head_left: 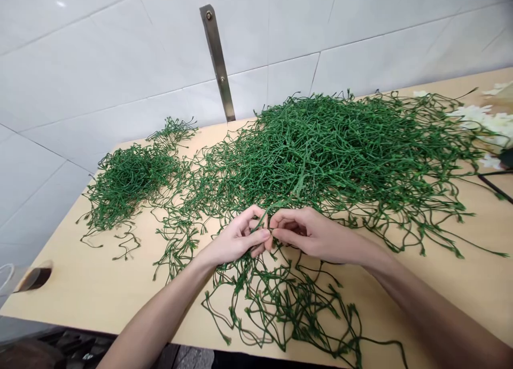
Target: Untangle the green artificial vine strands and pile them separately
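Observation:
My left hand (248, 235) and my right hand (298, 230) meet near the table's middle, fingertips almost touching. Between thumb and fingers the left one pinches a thin green artificial stem (262, 218). My right thumb and forefinger are pinched together at the same spot, seemingly on that stem's end; the exact contact is too small to make out. Beneath and in front of the hands lies a loose tangle of green plastic stems (296, 305) with small budded tips. Just behind them rises a large heap of the same stems (340, 144).
A smaller stem pile (136, 176) sits at the table's left. White artificial flowers (497, 125) lie at the right edge, beside a dark object. A clear cup with dark liquid (36, 278) stands at the left edge. A metal bracket (218, 64) is fixed to the tiled wall.

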Demonstrator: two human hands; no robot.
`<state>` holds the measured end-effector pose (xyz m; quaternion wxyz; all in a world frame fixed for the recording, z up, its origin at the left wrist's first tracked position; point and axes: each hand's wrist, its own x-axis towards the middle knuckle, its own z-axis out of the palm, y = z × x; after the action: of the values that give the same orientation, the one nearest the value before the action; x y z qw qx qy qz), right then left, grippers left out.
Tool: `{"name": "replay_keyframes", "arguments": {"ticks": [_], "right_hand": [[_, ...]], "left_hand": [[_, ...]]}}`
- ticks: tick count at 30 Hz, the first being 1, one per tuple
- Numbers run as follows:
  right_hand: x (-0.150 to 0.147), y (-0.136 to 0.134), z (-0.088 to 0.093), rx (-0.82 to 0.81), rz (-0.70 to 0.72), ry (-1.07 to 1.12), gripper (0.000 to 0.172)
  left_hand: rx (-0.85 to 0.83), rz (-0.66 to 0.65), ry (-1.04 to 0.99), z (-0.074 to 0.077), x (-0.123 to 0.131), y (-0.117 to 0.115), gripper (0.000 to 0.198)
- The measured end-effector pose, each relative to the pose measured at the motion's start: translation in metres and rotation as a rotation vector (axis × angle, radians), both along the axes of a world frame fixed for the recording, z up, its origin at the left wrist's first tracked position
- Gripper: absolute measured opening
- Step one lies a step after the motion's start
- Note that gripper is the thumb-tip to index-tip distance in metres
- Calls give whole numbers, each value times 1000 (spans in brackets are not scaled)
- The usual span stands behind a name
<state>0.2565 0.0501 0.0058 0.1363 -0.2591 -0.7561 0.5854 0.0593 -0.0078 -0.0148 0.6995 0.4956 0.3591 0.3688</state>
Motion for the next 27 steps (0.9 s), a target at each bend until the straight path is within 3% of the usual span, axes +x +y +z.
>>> {"name": "replay_keyframes", "arguments": {"ticks": [4,8,17,23,27], "right_hand": [[1,-2,2,180,6,-37,32],[1,-6,-1,294,1,-21,40],[-8,-8,-12,130,-28,37,49],[-9,-9,-16,-20,50,136,45],[-12,-13,-14,-21,-16,121,43]], "left_hand": [[-25,-55,-54,-1,-1,0,30],[5,-3,-48,-1,1,-1,40],[-8,-24,-37,-8,2,2,51],[39,-40,32,-1,3,4,60],[61,56,35,0,7,2,65]]}}
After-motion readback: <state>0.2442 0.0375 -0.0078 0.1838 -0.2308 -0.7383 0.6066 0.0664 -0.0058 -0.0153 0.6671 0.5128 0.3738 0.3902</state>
